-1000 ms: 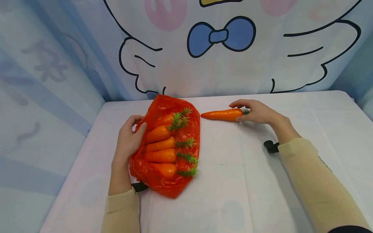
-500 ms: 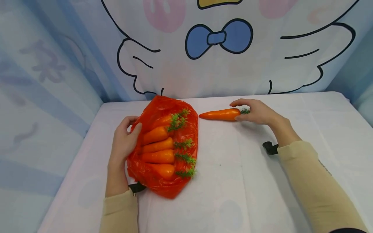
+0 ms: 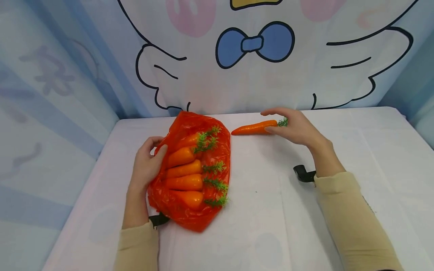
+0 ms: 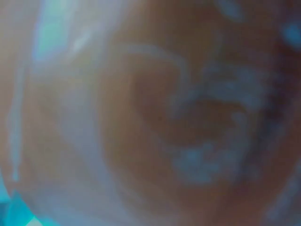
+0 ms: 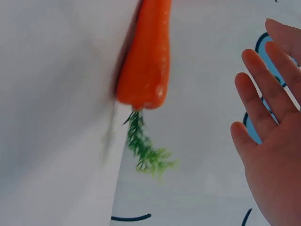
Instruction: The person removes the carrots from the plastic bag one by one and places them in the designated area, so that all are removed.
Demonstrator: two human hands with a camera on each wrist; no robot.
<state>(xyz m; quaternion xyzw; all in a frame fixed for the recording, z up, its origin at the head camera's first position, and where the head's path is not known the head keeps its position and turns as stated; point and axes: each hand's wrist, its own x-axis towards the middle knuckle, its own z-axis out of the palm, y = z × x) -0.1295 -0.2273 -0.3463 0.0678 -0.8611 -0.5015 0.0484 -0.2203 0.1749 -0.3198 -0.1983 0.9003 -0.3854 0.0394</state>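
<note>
While the left hand (image 3: pixel 146 165) grips a red bag (image 3: pixel 198 221) bearing carrots (image 3: pixel 186 182), the outspread right hand (image 3: pixel 295 126) hovers near another carrot (image 3: pixel 252 128).

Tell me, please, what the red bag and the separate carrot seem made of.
The red bag: probably thin plastic film, glossy, with crinkles catching light. The separate carrot: perhaps plastic or coated foam, smooth and shiny with highlights; the core is hidden.
</note>
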